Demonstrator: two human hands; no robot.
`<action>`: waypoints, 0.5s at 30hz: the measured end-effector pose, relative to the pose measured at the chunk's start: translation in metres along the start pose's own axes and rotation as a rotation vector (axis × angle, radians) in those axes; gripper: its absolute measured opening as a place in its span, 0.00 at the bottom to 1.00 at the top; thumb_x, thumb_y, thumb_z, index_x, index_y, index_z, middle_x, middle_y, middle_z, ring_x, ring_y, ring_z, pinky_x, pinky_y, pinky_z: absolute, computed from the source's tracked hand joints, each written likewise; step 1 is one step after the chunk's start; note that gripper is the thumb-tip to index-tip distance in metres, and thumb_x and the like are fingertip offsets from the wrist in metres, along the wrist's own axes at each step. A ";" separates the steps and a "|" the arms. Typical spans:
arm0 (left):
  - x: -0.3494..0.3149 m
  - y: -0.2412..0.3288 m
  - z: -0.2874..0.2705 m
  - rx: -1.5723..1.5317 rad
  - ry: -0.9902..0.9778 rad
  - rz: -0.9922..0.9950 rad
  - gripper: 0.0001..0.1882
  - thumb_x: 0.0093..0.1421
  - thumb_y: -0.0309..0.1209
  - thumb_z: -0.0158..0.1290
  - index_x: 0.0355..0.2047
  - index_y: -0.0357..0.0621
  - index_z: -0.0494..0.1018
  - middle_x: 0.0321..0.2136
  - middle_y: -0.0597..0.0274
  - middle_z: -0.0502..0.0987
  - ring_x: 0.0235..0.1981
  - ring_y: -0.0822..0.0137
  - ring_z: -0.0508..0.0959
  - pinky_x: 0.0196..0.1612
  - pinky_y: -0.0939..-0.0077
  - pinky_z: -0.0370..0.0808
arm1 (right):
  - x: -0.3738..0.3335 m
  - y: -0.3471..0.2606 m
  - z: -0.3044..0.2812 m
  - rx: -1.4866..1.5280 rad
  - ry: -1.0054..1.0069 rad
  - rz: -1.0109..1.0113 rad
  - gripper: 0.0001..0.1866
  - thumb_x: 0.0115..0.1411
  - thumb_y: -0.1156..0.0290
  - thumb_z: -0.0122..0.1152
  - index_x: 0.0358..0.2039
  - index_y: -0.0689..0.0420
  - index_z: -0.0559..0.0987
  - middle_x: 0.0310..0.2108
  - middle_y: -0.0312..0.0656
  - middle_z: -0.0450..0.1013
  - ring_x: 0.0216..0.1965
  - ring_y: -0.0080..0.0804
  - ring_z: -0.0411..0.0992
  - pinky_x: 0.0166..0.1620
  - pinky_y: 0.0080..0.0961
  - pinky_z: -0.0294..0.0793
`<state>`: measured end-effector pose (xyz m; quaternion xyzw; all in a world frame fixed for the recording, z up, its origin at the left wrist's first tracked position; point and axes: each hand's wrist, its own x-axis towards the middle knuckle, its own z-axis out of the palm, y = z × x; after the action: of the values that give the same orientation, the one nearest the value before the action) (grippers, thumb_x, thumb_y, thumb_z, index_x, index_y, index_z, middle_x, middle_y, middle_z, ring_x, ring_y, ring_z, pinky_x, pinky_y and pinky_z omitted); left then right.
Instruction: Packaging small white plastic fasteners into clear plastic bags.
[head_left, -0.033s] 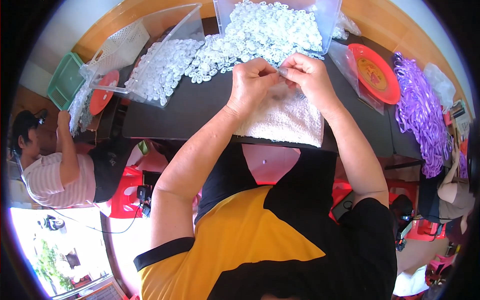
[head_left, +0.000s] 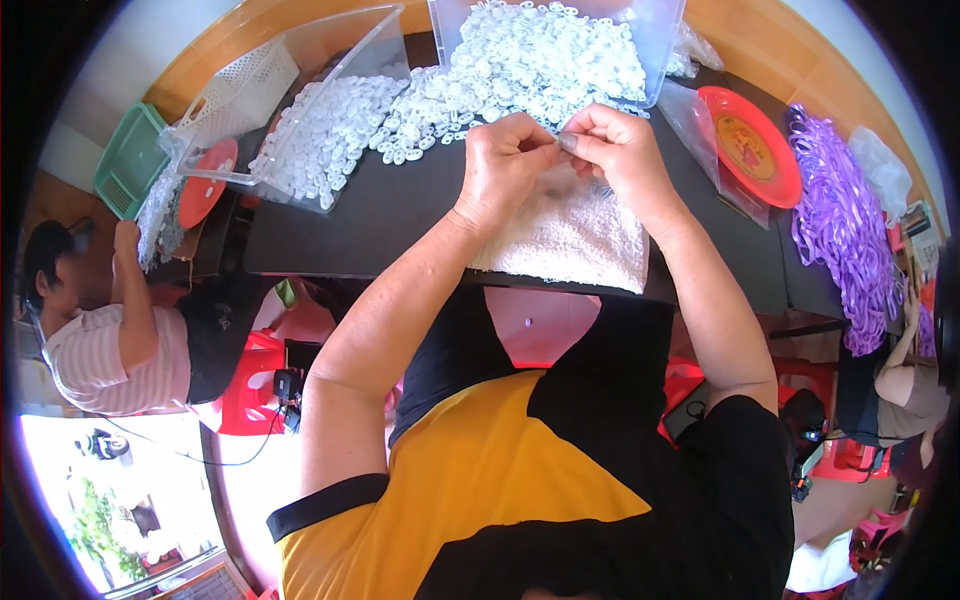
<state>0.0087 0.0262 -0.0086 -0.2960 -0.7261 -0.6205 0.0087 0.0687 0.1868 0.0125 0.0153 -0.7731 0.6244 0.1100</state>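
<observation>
My left hand (head_left: 508,165) and my right hand (head_left: 618,155) meet fingertip to fingertip above a white towel (head_left: 570,240) on the dark table. Both are closed in a pinch, thumbs against forefingers. Whatever sits between the fingertips is too small and covered to make out. Just beyond my hands lies a heap of small white oval plastic pieces with holes (head_left: 545,55), spilling from a clear plastic bin (head_left: 662,60) tipped toward me. More of these pieces fill a second clear bin (head_left: 385,35) at the left.
At the right are a red round plate (head_left: 780,175), a clear plastic bag (head_left: 700,150) and a pile of purple ribbon straps (head_left: 845,230). A white basket (head_left: 240,95) and a green basket (head_left: 125,165) stand at the far left. Other people sit at both sides.
</observation>
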 end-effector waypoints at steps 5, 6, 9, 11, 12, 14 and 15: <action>-0.003 0.006 0.001 0.011 -0.026 0.048 0.06 0.50 0.24 0.62 0.25 0.36 0.76 0.19 0.63 0.77 0.21 0.77 0.73 0.27 0.80 0.72 | -0.002 -0.008 -0.002 0.111 -0.029 0.056 0.03 0.59 0.74 0.56 0.31 0.59 0.76 0.26 0.34 0.74 0.25 0.17 0.70 0.28 0.14 0.65; -0.003 0.008 0.002 0.010 -0.026 0.046 0.06 0.50 0.24 0.62 0.25 0.36 0.76 0.19 0.63 0.77 0.21 0.77 0.73 0.27 0.80 0.72 | -0.002 -0.008 -0.002 0.112 -0.023 0.051 0.04 0.59 0.74 0.56 0.31 0.59 0.76 0.26 0.34 0.74 0.25 0.18 0.70 0.28 0.14 0.65; -0.003 0.009 0.002 0.018 -0.048 0.061 0.06 0.51 0.25 0.61 0.27 0.36 0.76 0.20 0.63 0.77 0.21 0.77 0.73 0.27 0.80 0.72 | -0.002 -0.006 -0.003 0.140 -0.001 0.047 0.04 0.59 0.74 0.56 0.31 0.59 0.77 0.26 0.35 0.75 0.26 0.19 0.71 0.29 0.15 0.65; -0.002 0.007 0.001 -0.055 -0.099 0.019 0.05 0.56 0.25 0.59 0.31 0.38 0.76 0.22 0.67 0.77 0.24 0.81 0.71 0.27 0.84 0.69 | 0.000 -0.005 -0.006 0.124 -0.005 0.042 0.04 0.59 0.74 0.56 0.31 0.59 0.77 0.26 0.35 0.75 0.27 0.19 0.72 0.30 0.15 0.66; -0.002 0.011 0.000 -0.056 -0.100 0.018 0.05 0.56 0.25 0.59 0.31 0.38 0.76 0.22 0.67 0.77 0.24 0.81 0.71 0.27 0.84 0.69 | 0.001 -0.004 -0.008 0.109 -0.006 0.038 0.04 0.59 0.74 0.55 0.32 0.59 0.77 0.26 0.35 0.75 0.27 0.20 0.72 0.30 0.15 0.66; 0.000 0.021 -0.002 -0.277 -0.151 -0.245 0.04 0.57 0.26 0.58 0.31 0.39 0.76 0.23 0.67 0.77 0.23 0.80 0.72 0.25 0.85 0.68 | 0.000 -0.005 -0.008 0.099 0.005 0.040 0.04 0.59 0.75 0.55 0.32 0.60 0.77 0.26 0.35 0.75 0.27 0.20 0.72 0.30 0.15 0.66; 0.000 0.020 -0.003 -0.277 -0.149 -0.245 0.04 0.57 0.26 0.58 0.31 0.39 0.76 0.23 0.67 0.77 0.23 0.80 0.72 0.25 0.85 0.68 | 0.000 -0.006 -0.007 0.090 0.013 0.037 0.04 0.58 0.75 0.55 0.33 0.60 0.77 0.27 0.36 0.75 0.28 0.21 0.72 0.31 0.16 0.67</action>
<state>0.0167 0.0250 0.0104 -0.2490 -0.6631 -0.6872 -0.1614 0.0712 0.1922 0.0199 0.0016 -0.7436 0.6607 0.1026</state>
